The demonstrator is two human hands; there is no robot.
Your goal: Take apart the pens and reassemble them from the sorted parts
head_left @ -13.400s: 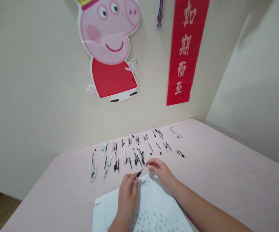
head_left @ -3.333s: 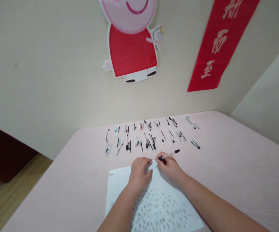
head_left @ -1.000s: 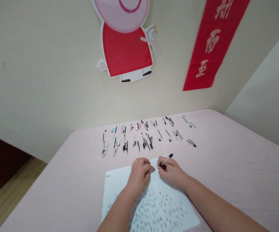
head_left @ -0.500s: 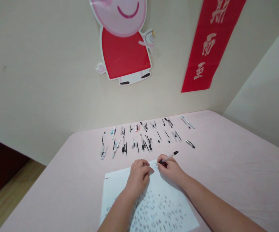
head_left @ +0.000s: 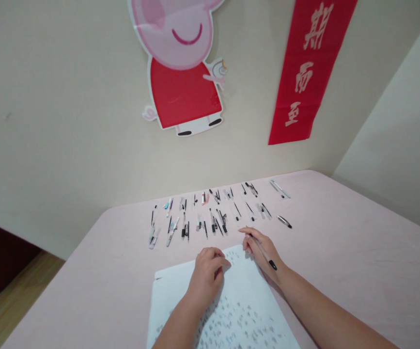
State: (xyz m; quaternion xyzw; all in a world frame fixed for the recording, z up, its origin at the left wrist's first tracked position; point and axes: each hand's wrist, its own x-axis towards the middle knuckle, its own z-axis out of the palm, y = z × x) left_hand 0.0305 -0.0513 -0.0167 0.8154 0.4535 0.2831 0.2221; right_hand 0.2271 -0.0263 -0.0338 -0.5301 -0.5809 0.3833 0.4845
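Note:
A white sheet of paper (head_left: 239,300) covered in small pen marks lies on the pink table (head_left: 340,252) in front of me. My left hand (head_left: 207,271) rests curled on the sheet's upper part, fingers bent, nothing visible in it. My right hand (head_left: 260,249) is at the sheet's top right corner and holds a pen (head_left: 264,254) with a clear barrel and black end. The pen lies back over the hand, black end pointing toward my wrist.
Two rows of several pens and pen parts (head_left: 210,215) lie beyond the paper toward the wall. One dark pen (head_left: 284,222) and a pale one (head_left: 279,188) lie apart at the right. A cartoon pig cutout (head_left: 184,72) and a red banner (head_left: 304,72) hang on the wall.
The pen in my right hand has swung over, its black end now pointing back toward my wrist instead of away. The right hand moved forward and right, off the marks. My left hand barely shifted.

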